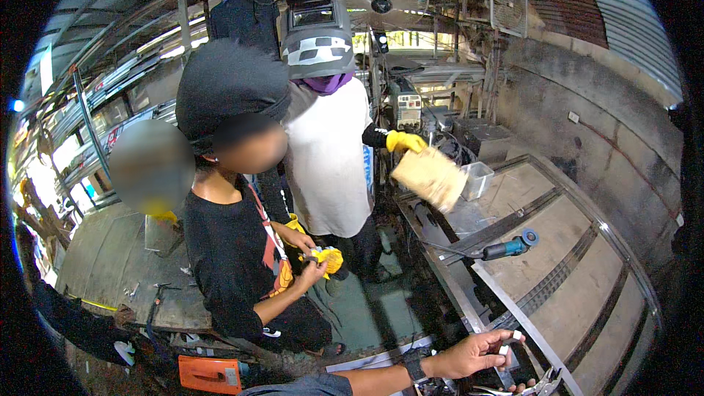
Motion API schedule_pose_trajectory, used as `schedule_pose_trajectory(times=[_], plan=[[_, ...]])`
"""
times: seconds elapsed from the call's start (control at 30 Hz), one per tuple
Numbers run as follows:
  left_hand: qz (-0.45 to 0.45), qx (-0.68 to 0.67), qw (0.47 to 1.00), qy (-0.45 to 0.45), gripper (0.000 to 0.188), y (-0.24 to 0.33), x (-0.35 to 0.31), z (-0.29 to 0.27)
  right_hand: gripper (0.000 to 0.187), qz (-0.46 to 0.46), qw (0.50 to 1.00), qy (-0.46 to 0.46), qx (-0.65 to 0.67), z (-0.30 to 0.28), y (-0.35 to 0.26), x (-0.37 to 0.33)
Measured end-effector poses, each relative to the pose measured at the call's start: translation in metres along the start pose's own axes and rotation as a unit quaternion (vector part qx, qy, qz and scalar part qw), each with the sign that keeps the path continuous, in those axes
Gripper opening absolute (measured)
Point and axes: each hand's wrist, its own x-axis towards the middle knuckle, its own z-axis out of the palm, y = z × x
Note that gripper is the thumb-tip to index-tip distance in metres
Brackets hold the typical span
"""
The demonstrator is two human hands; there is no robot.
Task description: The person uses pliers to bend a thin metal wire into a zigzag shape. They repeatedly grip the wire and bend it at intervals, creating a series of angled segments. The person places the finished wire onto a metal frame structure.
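My left hand (473,354), with a dark watch (415,367) at its wrist, reaches in from the lower edge over the metal frame. Its fingers are bent, and small white bits (504,350) show at their tips; what they hold is unclear. Below it, only some fingertips of my right hand (522,386) show at the picture's edge, beside shiny metal locking pliers (545,380). A pale metal bar (524,323) runs past both hands. Farther up the frame lies a teal angle grinder (506,247) with a blue disc.
A person in a black shirt (220,249) handles yellow gloves (326,258). Another, in a welding helmet (317,40) and yellow glove, holds a blurred tan board (430,178) over the frame. A clear bin (477,180), welding machine (405,106) and orange case (209,375) stand around.
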Motion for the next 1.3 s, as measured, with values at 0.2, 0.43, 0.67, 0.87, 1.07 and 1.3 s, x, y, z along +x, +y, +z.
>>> schedule_pose_trajectory(times=[0.2,0.43,0.67,0.87,1.07,1.3], plan=[[0.099,0.305,0.947,0.031,0.050,0.026,-0.012,0.009,0.069,0.028,0.998,0.047,-0.022,-0.017,0.010,0.007],[0.008,0.166,0.982,0.085,0.045,0.032,-0.009,0.029,0.073,0.008,0.956,0.239,-0.169,-0.003,0.010,0.009],[0.014,0.113,0.992,0.057,0.048,0.017,0.003,0.061,0.075,0.015,0.946,0.249,-0.206,0.006,-0.011,-0.008],[-0.028,0.157,0.986,0.047,0.049,-0.024,0.016,0.102,0.076,0.043,0.961,0.192,-0.195,-0.006,-0.045,-0.031],[-0.034,0.216,0.972,0.084,0.047,-0.055,0.024,0.142,0.077,0.067,0.978,0.066,-0.184,-0.018,-0.062,-0.037],[-0.013,0.304,0.941,0.145,0.048,-0.063,0.021,0.159,0.064,0.070,0.948,0.080,-0.300,0.018,-0.053,-0.016]])
